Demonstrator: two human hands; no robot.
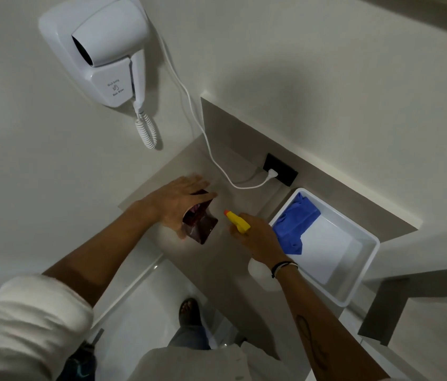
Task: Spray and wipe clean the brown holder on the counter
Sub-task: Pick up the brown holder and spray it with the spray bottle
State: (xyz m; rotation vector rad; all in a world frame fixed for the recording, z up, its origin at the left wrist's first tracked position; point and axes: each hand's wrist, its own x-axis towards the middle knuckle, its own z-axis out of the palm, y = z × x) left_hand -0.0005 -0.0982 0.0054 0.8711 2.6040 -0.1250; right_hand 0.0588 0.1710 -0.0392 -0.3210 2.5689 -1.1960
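Note:
The brown holder [202, 226] is a dark reddish-brown open box, held tilted above the beige counter [217, 259]. My left hand [178, 202] grips it from above and partly covers its top. My right hand [258, 237] is wrapped around a spray bottle [237, 221] with a yellow head and orange nozzle. The nozzle points left at the holder from a short gap. The bottle's pale body [261, 273] shows below my wrist. A blue cloth [295, 224] lies in a white tray [365, 268] just right of my right hand.
A white wall-mounted hair dryer [104, 48] hangs above left; its coiled cord and a power cable [203, 127] run down to a black socket [280, 169] behind the counter. The counter's front edge runs diagonally; the floor and my foot [189, 312] lie below.

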